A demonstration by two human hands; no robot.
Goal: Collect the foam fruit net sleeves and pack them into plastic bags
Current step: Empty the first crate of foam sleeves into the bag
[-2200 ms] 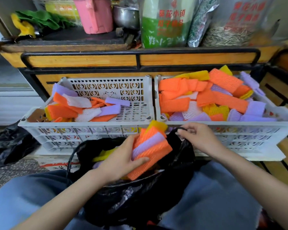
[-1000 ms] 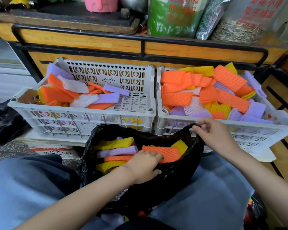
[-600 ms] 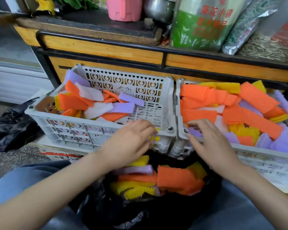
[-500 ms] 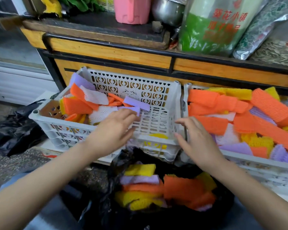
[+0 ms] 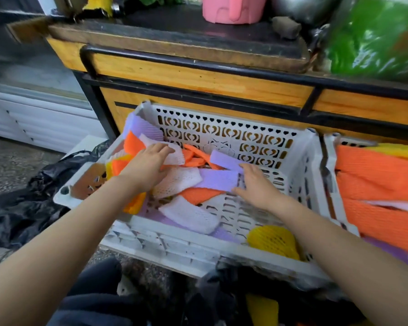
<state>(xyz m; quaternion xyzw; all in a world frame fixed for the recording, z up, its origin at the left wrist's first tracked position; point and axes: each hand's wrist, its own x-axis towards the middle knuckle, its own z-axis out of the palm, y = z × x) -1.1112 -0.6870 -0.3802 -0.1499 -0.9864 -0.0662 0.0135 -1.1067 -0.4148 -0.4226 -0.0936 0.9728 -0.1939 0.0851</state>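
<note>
A white slotted crate (image 5: 224, 252) in the middle holds loose foam sleeves in white, orange and purple. My left hand (image 5: 146, 164) lies flat on a white sleeve (image 5: 176, 181) at the crate's left. My right hand (image 5: 257, 182) rests with straight fingers against a purple sleeve (image 5: 218, 180). A yellow sleeve (image 5: 272, 240) lies at the crate's near right corner. The black plastic bag (image 5: 222, 302) sits in my lap at the bottom edge, with a yellow sleeve showing inside.
A second white crate (image 5: 329, 165) on the right is piled with orange sleeves (image 5: 377, 175). Behind both stands a wooden counter (image 5: 198, 76) with a black rail, bearing a pink jug (image 5: 233, 8). Another black bag (image 5: 21, 208) lies on the floor at left.
Both hands left the black bag and moved forward into the left crate, now resting on the sleeves there. The view has swung left and closer to the crate.
</note>
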